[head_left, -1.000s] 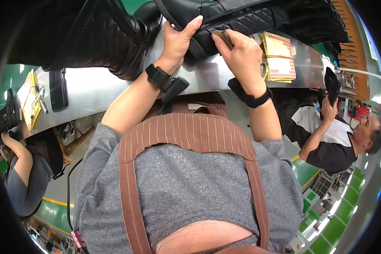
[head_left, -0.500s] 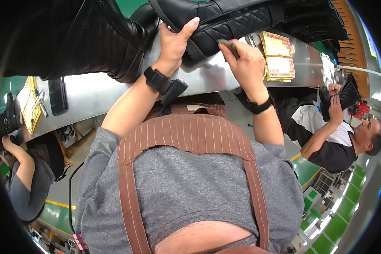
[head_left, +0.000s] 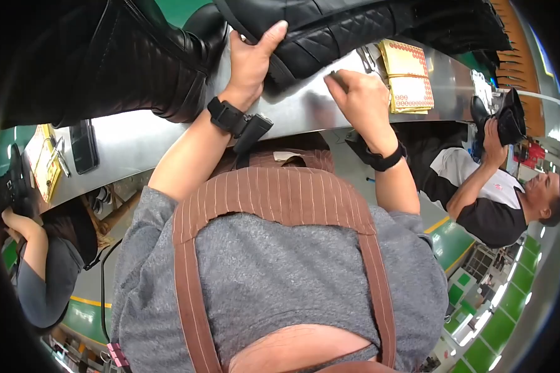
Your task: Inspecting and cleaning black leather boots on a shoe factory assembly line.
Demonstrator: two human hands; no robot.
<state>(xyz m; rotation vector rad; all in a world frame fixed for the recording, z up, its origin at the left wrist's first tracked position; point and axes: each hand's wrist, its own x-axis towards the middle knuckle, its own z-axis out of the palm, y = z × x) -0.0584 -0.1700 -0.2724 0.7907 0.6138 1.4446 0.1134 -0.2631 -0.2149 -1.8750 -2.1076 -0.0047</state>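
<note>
A tall black boot [head_left: 339, 36] with a quilted panel lies on its side over the metal table. My left hand [head_left: 250, 68] is closed on it near the sole, the thumb laid across the upper. Just below the boot's shaft, my right hand [head_left: 368, 102] is apart from the leather. Its fingers are pinched around a small dark piece, mostly hidden and blurred, whose kind I cannot make out. Another black boot [head_left: 130, 74] with a zip takes up the left side, close to my left wrist.
On the metal table [head_left: 298, 115], a bundle of yellow cards [head_left: 410, 78] lies right of my right hand. A dark phone [head_left: 84, 148] and more yellow cards [head_left: 42, 155] lie at the left. One co-worker [head_left: 485, 180] handles a black boot at the right; another sits at the left.
My right hand has moved slightly away from the boot, so a gap now shows between them. The boot and my left hand have shifted slightly up. The right co-worker's boot has been turned.
</note>
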